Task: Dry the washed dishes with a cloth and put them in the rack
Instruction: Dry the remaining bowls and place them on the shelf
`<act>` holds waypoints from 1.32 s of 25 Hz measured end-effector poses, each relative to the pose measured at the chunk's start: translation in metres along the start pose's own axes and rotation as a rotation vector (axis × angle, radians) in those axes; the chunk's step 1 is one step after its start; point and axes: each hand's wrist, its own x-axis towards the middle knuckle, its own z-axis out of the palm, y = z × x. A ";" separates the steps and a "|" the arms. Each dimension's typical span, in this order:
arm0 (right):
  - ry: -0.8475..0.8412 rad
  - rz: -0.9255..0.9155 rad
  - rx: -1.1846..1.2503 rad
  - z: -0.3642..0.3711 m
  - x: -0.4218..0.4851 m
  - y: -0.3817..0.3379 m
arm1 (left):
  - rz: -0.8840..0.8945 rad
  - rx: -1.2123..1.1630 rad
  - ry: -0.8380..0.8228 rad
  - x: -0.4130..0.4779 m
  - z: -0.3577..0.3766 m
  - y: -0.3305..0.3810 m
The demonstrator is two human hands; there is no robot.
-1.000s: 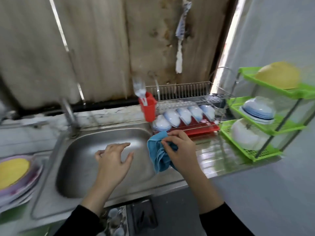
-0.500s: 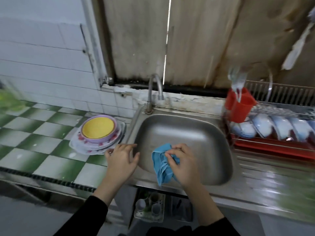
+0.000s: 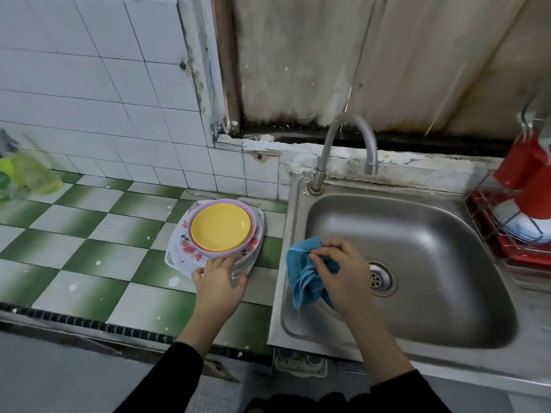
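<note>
A yellow bowl [image 3: 221, 227] sits inside a lilac bowl [image 3: 250, 214] on a stack of white flowered plates [image 3: 185, 248], on the green-and-white tiled counter left of the sink. My left hand [image 3: 219, 281] reaches the near edge of that stack, its fingertips at the lilac bowl's rim and the plates. My right hand [image 3: 340, 275] grips a bunched blue cloth [image 3: 302, 274] over the sink's left side. The dish rack [image 3: 489, 231], red-trayed with white bowls in it, shows at the far right edge.
A steel sink [image 3: 423, 263] with a drain and a curved tap [image 3: 343, 144] fills the right half. A red cup holder [image 3: 527, 171] hangs on the rack. Green plastic items [image 3: 26, 177] lie at the far left of the counter [image 3: 89, 234].
The view has swung left from the rack to the counter. My left hand has gone from above the sink to the plate stack. My right hand still holds the cloth.
</note>
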 end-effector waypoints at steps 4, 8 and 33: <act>0.011 0.058 -0.039 0.027 -0.003 -0.005 | -0.003 0.048 -0.059 0.041 0.003 -0.027; 0.010 0.141 -0.069 0.041 -0.007 -0.013 | 0.046 0.203 -0.259 0.079 0.013 -0.044; 0.215 0.940 0.416 0.026 0.005 -0.050 | 0.117 -0.497 -0.133 0.126 -0.028 -0.057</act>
